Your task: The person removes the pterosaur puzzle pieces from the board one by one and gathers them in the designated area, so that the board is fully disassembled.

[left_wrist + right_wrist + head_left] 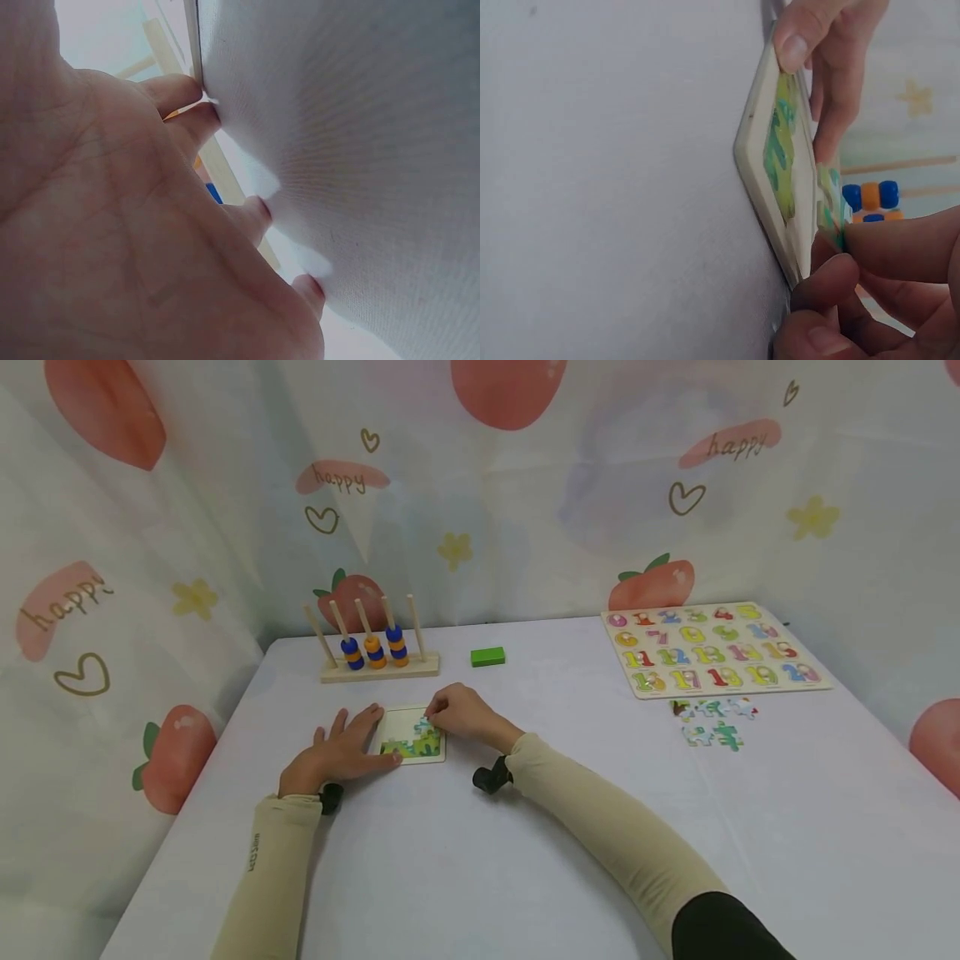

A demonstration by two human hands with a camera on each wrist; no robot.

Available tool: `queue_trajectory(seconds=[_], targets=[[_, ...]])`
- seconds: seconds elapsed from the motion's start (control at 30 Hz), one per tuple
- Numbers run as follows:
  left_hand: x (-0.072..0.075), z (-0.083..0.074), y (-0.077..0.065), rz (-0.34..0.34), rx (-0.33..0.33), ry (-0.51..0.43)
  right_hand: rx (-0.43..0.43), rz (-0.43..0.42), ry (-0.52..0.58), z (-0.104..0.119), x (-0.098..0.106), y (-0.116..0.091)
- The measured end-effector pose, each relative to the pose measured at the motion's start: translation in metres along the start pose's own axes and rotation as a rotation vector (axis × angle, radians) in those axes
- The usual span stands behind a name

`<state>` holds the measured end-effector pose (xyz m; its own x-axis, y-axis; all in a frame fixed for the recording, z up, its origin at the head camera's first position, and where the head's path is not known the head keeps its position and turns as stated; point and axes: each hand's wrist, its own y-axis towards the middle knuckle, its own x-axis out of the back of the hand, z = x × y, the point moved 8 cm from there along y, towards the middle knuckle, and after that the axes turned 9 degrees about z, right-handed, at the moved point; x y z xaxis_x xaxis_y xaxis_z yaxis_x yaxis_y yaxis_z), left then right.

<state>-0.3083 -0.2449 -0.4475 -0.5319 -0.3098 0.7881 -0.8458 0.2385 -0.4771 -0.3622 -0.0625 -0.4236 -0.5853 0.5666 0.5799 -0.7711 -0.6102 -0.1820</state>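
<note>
A small square puzzle tray (387, 727) with a pale rim lies on the table, its lower part filled with green puzzle pieces (411, 747). My left hand (339, 753) rests spread along the tray's left side, thumb on the front rim. In the left wrist view the palm (127, 217) faces the camera, fingertips down on the white cloth. With thumb and fingers my right hand (467, 717) pinches a puzzle piece (829, 204) at the tray's right side. That piece stands tilted up from the tray in the right wrist view, partly covered by the fingers.
Behind the tray stands a wooden peg rack (381, 672) with blue and orange rings. A green block (487, 657) sits right of it. Farther right lies a number board (712, 647), with several loose puzzle pieces (726, 735) in front. A printed curtain (525, 527) hangs behind the table.
</note>
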Motion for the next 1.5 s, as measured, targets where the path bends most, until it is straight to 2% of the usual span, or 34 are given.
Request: queue_trajectory(seconds=[0.23,0.6,0.8,1.07,1.5], targets=[[0.002,-0.001,-0.004,0.008,0.003,0.003,-0.010,0.035,0.152,-0.007,0.003,-0.007],[0.000,-0.002,-0.003,0.014,-0.013,-0.007,0.029,0.017,0.243,-0.016,0.016,-0.030],[-0.002,-0.007,-0.002,0.013,-0.029,-0.009,0.022,-0.010,0.274,-0.027,0.027,-0.045],[0.000,-0.003,-0.004,-0.008,-0.029,-0.025,0.036,-0.041,0.295,-0.033,0.042,-0.059],[0.001,-0.004,-0.006,-0.007,-0.038,-0.032,-0.003,-0.082,0.255,-0.053,0.067,-0.085]])
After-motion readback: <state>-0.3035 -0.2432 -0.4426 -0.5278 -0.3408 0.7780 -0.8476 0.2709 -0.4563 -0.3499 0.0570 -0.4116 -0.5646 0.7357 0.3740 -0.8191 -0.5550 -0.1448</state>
